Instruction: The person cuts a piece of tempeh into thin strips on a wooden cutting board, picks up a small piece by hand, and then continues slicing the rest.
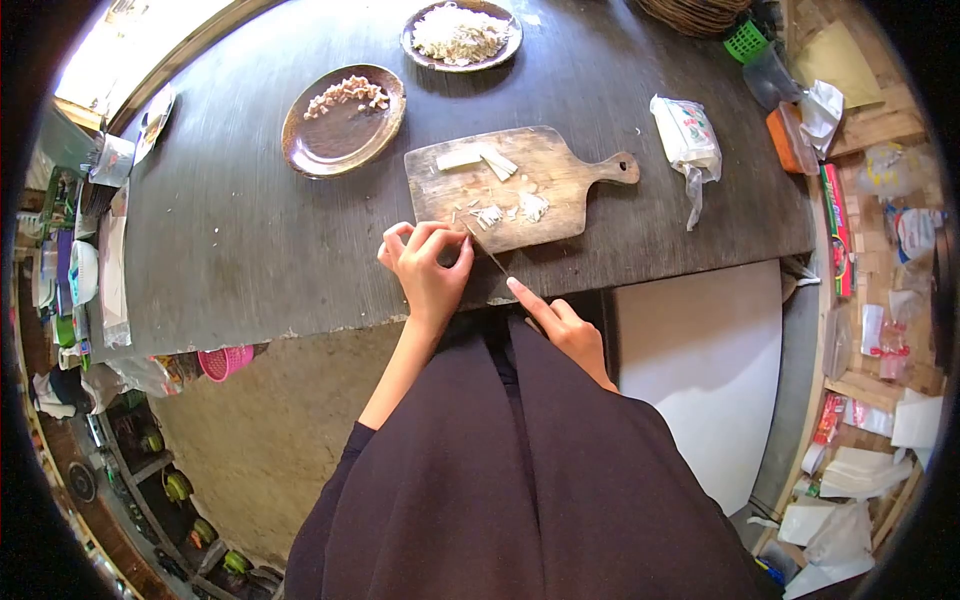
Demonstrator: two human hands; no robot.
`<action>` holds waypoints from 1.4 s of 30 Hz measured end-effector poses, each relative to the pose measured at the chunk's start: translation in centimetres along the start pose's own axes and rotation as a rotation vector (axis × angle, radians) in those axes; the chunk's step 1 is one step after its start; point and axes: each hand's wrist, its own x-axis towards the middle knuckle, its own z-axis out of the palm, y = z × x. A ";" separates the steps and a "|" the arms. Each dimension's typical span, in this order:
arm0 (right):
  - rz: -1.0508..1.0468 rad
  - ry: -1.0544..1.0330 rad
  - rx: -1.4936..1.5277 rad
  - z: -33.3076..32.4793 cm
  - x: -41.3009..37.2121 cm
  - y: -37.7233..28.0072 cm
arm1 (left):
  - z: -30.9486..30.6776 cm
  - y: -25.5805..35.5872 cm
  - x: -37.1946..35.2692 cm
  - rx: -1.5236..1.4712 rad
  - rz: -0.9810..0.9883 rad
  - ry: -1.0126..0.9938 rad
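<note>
A pink basket (pixel 225 361) sits below the edge of a dark wooden table (pixel 250 230) at the left of the scene. On the table, a brown plate (pixel 340 142) carries a small heap of pale chopped pieces, and a second plate (pixel 470 68) farther back holds a mound of white shreds. A person in dark clothing stands at the table's near edge, facing a wooden cutting board (pixel 560 170) that lies flat with its handle to the right. Two uncut white strips (pixel 480 160) rest on the board's far side, and chopped bits (pixel 510 210) are scattered nearer the person. The left hand (pixel 425 265) is at the board's near edge with its fingers curled in; whether they pin anything cannot be told. Just beside it, the thin blade of a knife (pixel 490 255) angles onto the board. The right hand (pixel 565 330) is closed around the handle, index finger stretched along the blade's back. To the right, well apart from the board, lies a white plastic bag (pixel 685 140).
</note>
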 end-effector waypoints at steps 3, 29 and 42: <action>-0.007 -0.012 -0.022 0.0 -0.1 0.1 | 0.0 -0.1 -0.1 -0.021 -0.003 -0.004; 0.024 -0.052 0.005 -0.5 -0.1 -0.3 | -0.1 0.0 0.1 -0.017 -0.005 -0.011; -0.005 0.047 -0.051 1.1 -0.4 0.6 | 0.0 -0.1 0.0 -0.009 -0.003 -0.001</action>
